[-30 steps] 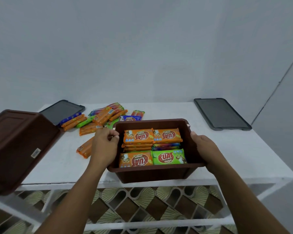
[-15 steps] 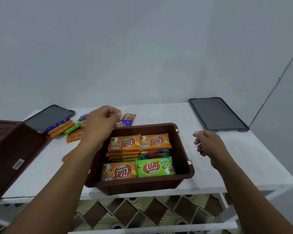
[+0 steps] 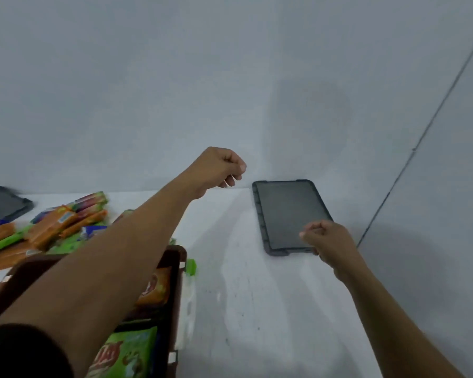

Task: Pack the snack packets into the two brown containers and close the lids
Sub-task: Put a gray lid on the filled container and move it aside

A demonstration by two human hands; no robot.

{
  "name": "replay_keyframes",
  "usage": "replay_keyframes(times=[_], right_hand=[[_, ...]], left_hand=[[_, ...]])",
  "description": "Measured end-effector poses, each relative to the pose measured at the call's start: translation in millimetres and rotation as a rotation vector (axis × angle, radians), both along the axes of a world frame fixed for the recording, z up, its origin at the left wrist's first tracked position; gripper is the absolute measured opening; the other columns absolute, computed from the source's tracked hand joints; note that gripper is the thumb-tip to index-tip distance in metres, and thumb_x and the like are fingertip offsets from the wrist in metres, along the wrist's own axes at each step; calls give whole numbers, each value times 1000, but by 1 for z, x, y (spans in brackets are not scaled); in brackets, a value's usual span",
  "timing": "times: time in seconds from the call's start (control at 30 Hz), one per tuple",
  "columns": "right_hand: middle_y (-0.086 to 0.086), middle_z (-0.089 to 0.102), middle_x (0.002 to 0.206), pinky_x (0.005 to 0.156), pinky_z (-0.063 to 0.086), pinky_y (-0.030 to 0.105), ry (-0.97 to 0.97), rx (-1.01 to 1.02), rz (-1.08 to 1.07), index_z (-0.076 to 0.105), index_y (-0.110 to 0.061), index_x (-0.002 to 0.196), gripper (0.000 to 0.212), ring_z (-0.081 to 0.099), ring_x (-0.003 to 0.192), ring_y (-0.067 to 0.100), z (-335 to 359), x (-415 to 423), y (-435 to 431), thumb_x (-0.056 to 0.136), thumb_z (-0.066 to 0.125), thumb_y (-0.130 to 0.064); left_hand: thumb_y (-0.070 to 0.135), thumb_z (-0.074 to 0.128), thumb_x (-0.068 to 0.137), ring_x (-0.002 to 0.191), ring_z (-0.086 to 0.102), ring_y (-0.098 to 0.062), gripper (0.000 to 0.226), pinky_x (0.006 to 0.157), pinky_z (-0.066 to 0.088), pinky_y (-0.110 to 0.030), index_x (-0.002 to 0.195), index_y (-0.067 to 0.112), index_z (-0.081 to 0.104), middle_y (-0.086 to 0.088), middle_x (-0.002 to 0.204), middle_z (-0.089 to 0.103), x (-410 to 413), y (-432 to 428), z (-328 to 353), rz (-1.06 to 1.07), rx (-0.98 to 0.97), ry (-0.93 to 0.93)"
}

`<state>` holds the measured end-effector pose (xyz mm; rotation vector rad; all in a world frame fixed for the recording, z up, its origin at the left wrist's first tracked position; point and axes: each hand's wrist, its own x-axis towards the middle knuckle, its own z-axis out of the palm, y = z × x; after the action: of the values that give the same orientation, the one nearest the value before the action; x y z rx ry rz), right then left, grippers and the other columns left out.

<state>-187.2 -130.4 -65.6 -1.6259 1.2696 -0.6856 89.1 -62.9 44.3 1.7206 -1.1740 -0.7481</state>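
1 brown container (image 3: 176, 290), lower left on the white tabletop (image 3: 243, 309), holds 2 visible snack packets: orange packet (image 3: 156, 285), green packet (image 3: 126, 350). Loose packets (image 3: 52, 227) lie behind it. 2 grey lids: left lid (image 3: 0, 204), right lid (image 3: 287, 214). Left hand (image 3: 216, 167) and right hand (image 3: 328, 238): fingers curled, gripping nothing.

Bare table (image 3: 243, 296) between brown container (image 3: 177, 296) and grey lid (image 3: 287, 214); loose packets (image 3: 49, 227) crowd left

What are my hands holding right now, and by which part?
Nothing. The left hand and right hand are both empty, fingers curled; the right is by the near corner of the dark lid.
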Motion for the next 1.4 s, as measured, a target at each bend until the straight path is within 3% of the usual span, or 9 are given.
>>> replay_keyframes(times=[0.17,0.23,0.37,0.6,0.9,1.0,1.13,1.23,1.4], right_hand=[[-5,67,83,67,43,20,379,-167,286,75,-21,100,22,62,79,12,-10,-19,-33,79,83,-22],[-1,66,85,71,45,29,437,-217,390,73,-18,86,13,63,83,18,-16,-22,-41,79,82,-23],[-2,65,95,79,51,31,467,-248,542,78,-23,101,23,62,89,16,-36,-25,-46,79,83,-26],[-18,55,88,80,49,25,382,-343,513,78,-28,101,15,59,87,6,-62,-22,-56,88,71,-27],[-15,62,82,60,45,18,309,-608,459,73,-31,82,10,60,76,3,-85,-27,-54,81,63,-35],[-15,59,82,58,48,21,288,-722,484,69,-33,83,8,60,72,5,-89,-35,-48,84,61,-34],[-13,59,87,65,45,21,188,-835,431,70,-30,90,10,58,77,7,-72,-39,-42,90,60,-30],[-14,58,88,70,42,16,82,-904,363,71,-27,88,11,55,78,6,-45,-32,-34,92,61,-29],[-11,59,95,78,45,21,-130,-907,177,73,-24,89,9,61,90,13,4,-14,-6,87,70,-16]], left_hand=[[-1,62,87,69,62,-17,14,60,51,-26,92,9,72,-8,84,69,-19,-78,-40,23,156,7],[-1,61,87,71,62,-19,14,59,50,-26,88,11,70,-9,85,67,-20,-101,-60,51,221,-12],[3,60,89,85,61,-20,18,63,48,-24,97,14,71,-8,98,69,-20,-142,-88,44,247,-133],[27,51,102,135,48,-27,44,110,37,-37,145,18,49,-5,149,51,-27,-211,-104,-123,420,-606],[50,47,100,139,31,-34,52,109,27,-55,142,18,52,-8,146,45,-23,-230,-130,-76,583,-853],[51,55,96,131,38,-30,41,108,32,-52,121,20,67,-4,127,57,-7,-221,-112,-19,578,-757],[14,59,93,91,55,-23,11,81,45,-34,84,11,65,-3,87,60,24,-197,-71,-9,418,-445],[-2,62,86,76,56,-19,11,71,46,-31,83,-3,73,-5,80,67,48,-161,-37,90,234,-158],[-4,60,87,87,61,-20,20,70,52,-28,91,1,79,-8,94,73,87,-76,16,139,49,105]])
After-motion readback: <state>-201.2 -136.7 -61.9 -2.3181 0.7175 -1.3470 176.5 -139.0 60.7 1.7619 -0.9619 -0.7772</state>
